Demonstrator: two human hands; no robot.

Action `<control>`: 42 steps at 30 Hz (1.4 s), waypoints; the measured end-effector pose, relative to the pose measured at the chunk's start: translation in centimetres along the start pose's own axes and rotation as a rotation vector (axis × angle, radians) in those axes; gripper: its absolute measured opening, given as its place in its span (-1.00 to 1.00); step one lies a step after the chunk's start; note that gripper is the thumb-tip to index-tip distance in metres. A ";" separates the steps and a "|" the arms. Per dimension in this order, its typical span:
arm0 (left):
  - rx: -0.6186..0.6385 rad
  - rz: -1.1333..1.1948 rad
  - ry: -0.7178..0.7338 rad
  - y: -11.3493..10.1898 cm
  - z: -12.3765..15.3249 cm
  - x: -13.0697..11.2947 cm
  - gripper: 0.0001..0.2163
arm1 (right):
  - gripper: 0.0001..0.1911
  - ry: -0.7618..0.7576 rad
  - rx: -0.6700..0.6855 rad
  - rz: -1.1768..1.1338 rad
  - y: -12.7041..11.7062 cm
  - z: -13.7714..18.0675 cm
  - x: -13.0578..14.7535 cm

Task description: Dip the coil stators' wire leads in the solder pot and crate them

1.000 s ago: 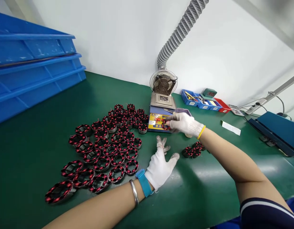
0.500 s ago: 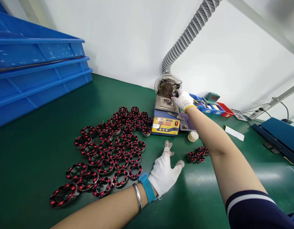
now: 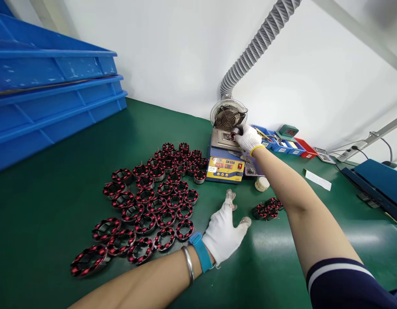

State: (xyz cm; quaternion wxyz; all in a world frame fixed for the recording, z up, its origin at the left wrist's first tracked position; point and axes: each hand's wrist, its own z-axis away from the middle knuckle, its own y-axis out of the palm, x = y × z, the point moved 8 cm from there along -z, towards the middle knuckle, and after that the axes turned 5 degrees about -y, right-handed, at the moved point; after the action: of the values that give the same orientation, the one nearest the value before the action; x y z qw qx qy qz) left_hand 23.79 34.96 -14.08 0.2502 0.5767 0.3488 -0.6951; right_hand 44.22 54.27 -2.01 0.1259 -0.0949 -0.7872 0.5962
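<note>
My right hand, in a white glove, is closed on a small red-wound stator coil held over the top plate of the solder pot, just in front of its round fan grille. My left hand, also gloved, lies flat on the green mat with fingers spread and holds nothing. It rests between a large spread of several red-and-black stator coils to its left and a small cluster of coils to its right.
Stacked blue trays fill the far left. A grey ribbed exhaust hose rises from the fan. Small blue and red bins, a white round container, a paper slip and a dark blue device sit at the right.
My right hand went from the solder pot's front panel up to its top plate by the fan, and now sits slightly lower over the plate. The left hand stayed flat.
</note>
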 end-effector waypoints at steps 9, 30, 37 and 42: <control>0.010 0.007 0.014 0.1 0.2 -0.2 -0.19 | -0.51 0.010 0.015 -0.012 -0.3 0.2 0.4; 0.015 -0.012 0.047 0.2 0.2 -0.2 -0.24 | -0.56 0.024 -0.076 -0.240 -2.8 0.8 0.6; -0.047 0.019 0.085 -0.3 0.1 -0.1 -0.26 | -0.58 0.128 0.292 -0.865 -3.6 7.7 0.9; -0.175 -0.017 0.185 -1.3 0.9 -1.2 -0.30 | -0.61 -0.249 0.621 -0.205 -3.3 17.9 3.4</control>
State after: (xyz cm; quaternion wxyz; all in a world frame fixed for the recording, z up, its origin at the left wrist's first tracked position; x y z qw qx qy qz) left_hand 22.52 35.00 -12.59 0.2604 0.6112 0.4346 -0.6081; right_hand 35.39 37.98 -3.15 0.1111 0.1011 -0.5831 0.7984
